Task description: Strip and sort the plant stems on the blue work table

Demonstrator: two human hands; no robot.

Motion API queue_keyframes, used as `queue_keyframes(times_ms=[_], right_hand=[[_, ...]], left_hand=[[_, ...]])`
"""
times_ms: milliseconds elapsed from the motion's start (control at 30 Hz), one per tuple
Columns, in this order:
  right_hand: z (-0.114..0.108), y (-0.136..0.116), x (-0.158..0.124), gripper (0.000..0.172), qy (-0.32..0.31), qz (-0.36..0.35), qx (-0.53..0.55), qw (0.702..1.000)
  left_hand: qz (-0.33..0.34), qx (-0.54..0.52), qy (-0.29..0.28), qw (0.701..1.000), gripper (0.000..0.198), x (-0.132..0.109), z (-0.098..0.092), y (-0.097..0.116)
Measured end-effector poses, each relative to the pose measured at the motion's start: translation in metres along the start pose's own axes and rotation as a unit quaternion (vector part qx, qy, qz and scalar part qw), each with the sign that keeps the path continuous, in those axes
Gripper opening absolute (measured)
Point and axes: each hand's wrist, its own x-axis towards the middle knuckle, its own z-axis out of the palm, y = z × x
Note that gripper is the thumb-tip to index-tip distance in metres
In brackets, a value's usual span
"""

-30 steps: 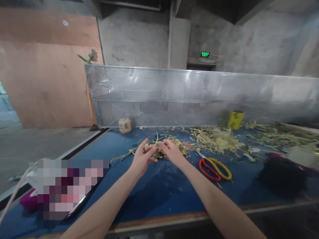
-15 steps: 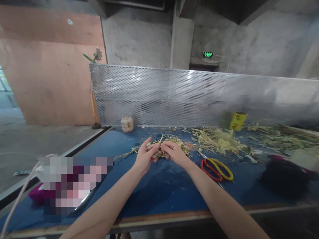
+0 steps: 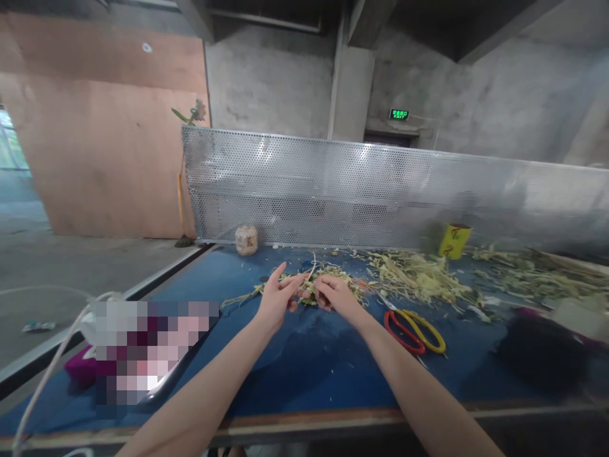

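Note:
My left hand [image 3: 278,297] is over the near side of a small heap of dried plant pieces [image 3: 342,274]. One of its digits points up, while the others close on a thin pale plant stem [image 3: 313,263] that rises from the fingertips. Just to the right, my right hand [image 3: 337,294] has its fingers pinched together and curled downward; what they hold, if anything, is hidden. A narrow gap separates the two hands. Scissors [image 3: 413,330] with one red and one yellow handle lie right of my right hand, blades toward the heap.
Longer pale plant strips [image 3: 419,276] spread to the right, near a yellow container [image 3: 455,241]. A whitish jar-like object [image 3: 246,240] stands at the back left of the blue tabletop [image 3: 304,374]. Behind runs a perforated metal panel [image 3: 304,184]. A dark bundle [image 3: 542,346] lies far right.
My hands, whose fingertips met before, are now slightly apart, the right one having shifted a little rightward. The whole view has tilted slightly.

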Motion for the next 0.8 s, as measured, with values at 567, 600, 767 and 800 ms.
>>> queue_keyframes(times_ms=[567,600,767,800], right_hand=[[0.0072,0.0054,0.0006,0.027,-0.022,0.052,0.162,0.985],[0.0071,0.0057,0.0003,0.026,-0.028,0.049,0.149,0.987],[0.0047,0.0049,-0.0001,0.026,-0.029,0.044,0.083,0.995],[0.0038,0.0043,0.0004,0.026,-0.020,0.041,0.077,0.996]], left_hand=[[0.060,0.073,-0.033,0.995,0.091,-0.0012,0.0007,-0.0045],[0.074,0.079,-0.033,0.994,0.091,-0.0010,0.0000,-0.0046],[0.101,0.107,-0.024,0.989,0.090,0.0000,-0.0026,-0.0072],[0.097,0.120,-0.025,0.988,0.090,0.0003,-0.0032,-0.0077]])
